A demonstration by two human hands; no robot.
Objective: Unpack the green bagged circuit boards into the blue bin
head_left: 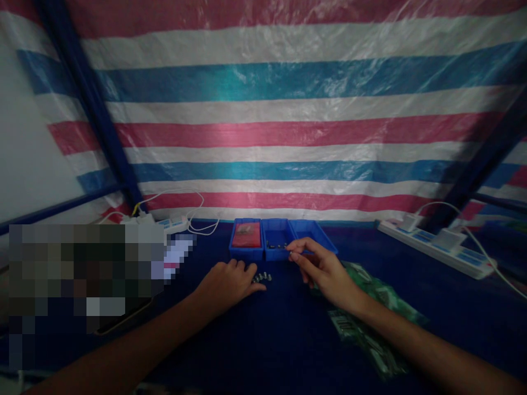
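Note:
My left hand (230, 284) rests palm down on the dark blue table, its thumb apart from the fingers. Beside its fingertips lies a small cluster of shiny metal pieces (265, 276), which look like screws or nuts; the hand partly hides them. My right hand (319, 267) hovers at the front of the middle blue bin (278, 229), thumb and forefinger pinched together. A tiny dark metal piece shows at those fingertips, too small to name exactly. A few small metal parts (272, 246) lie inside that bin.
A left blue bin (234, 252) holds a red packet (247, 235); another blue bin (310, 230) stands right. Green plastic bags (381, 299) lie by my right forearm. Power strips (436, 249) with cables sit at both sides. Striped sheeting (263, 131) hangs behind. The left area is pixelated.

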